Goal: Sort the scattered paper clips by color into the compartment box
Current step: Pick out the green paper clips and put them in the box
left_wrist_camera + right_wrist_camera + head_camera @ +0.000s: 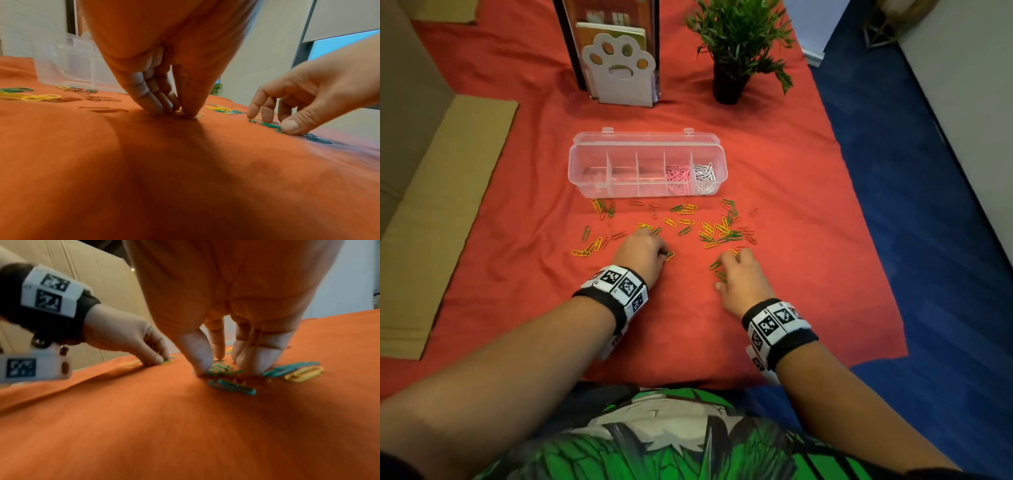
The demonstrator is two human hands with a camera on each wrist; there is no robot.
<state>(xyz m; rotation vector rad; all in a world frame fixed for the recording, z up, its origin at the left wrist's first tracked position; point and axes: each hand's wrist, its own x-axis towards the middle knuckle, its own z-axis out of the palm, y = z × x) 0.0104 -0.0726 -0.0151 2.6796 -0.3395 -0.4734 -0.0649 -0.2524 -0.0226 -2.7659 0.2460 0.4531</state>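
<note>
A clear compartment box point(592, 161) lies open on the red cloth, with pink clips point(677, 174) in its fourth cell and white clips point(704, 173) in its fifth; the three left cells look bare. Yellow, green and brownish clips point(688, 222) lie scattered in front of it. My left hand point(662, 253) is down on the cloth, thumb and fingers pinching a yellow clip point(198, 115). My right hand point(224, 368) has thumb and curled fingers closing around a small bunch of green clips point(221, 369). More green clips point(717, 270) lie beside it.
A white paw-shaped book holder point(619, 75) and a potted plant point(732, 44) stand behind the box. Flat cardboard point(448, 205) lies along the left. The cloth's right edge meets blue floor point(928, 240). A loose green clip point(232, 386) and a yellow clip point(304, 374) lie near my right fingers.
</note>
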